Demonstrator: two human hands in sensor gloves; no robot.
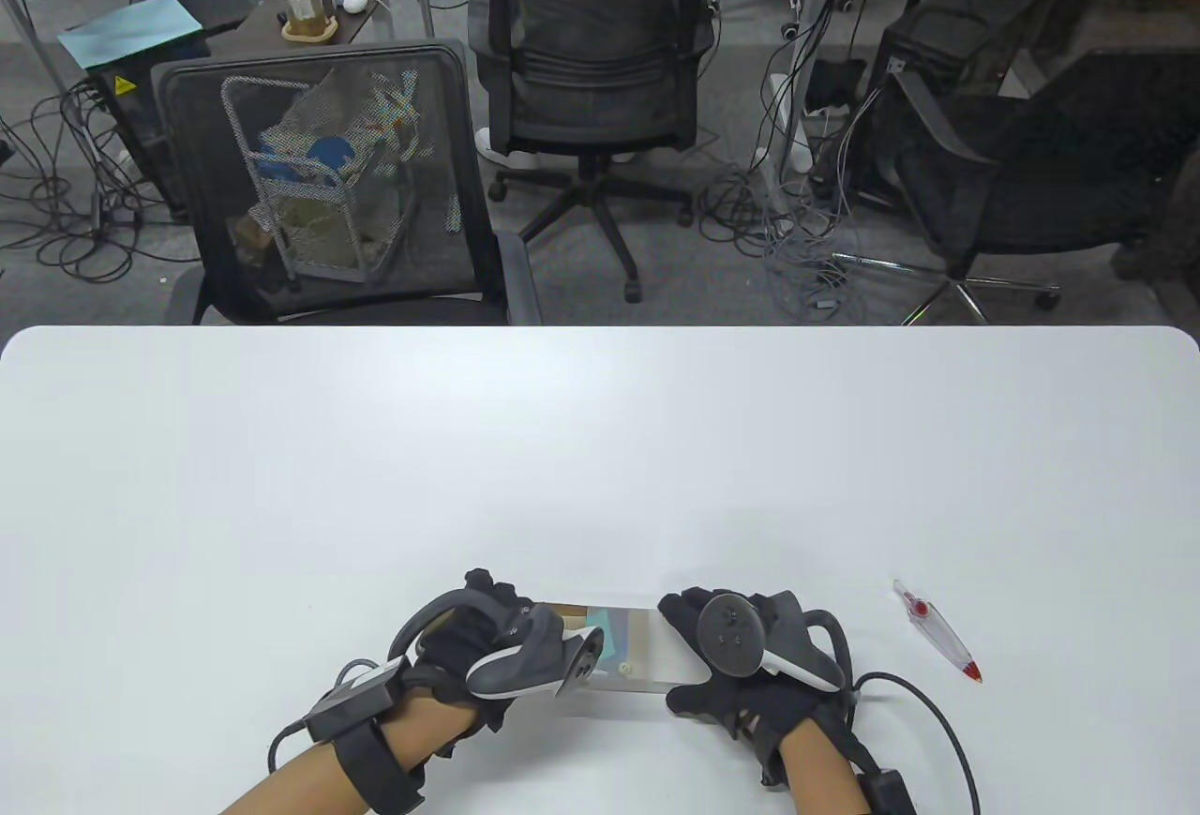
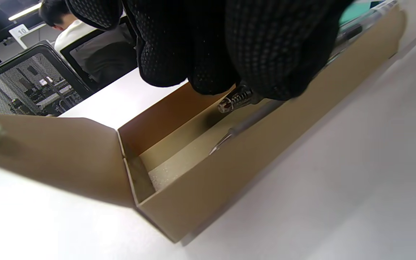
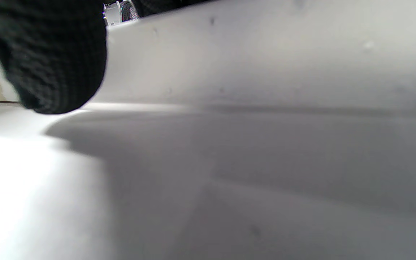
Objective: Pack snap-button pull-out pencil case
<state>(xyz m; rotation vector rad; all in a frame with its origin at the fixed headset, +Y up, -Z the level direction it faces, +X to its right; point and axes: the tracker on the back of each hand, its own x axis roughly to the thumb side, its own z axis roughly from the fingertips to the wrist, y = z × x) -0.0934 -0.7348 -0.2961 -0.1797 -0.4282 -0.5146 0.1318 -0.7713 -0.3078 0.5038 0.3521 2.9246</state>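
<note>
Both hands bracket the pencil case at the table's near edge: left hand fingers lower a pen into its cardboard tray, right hand grips the right end.

**White table with a pencil case and one loose pen**

A white table with rounded far corners carries everything. Close to its near edge, roughly at the middle, lies the pencil case: a brown cardboard tray under a clear sleeve with a teal panel and a small snap button. In the left wrist view the tray sits flat on the tabletop with its end flap folded open, and a clear pen lies inside along the long wall. To the right of the case, well apart from it, a clear pen with a red tip lies at a slant on the bare surface.
</note>
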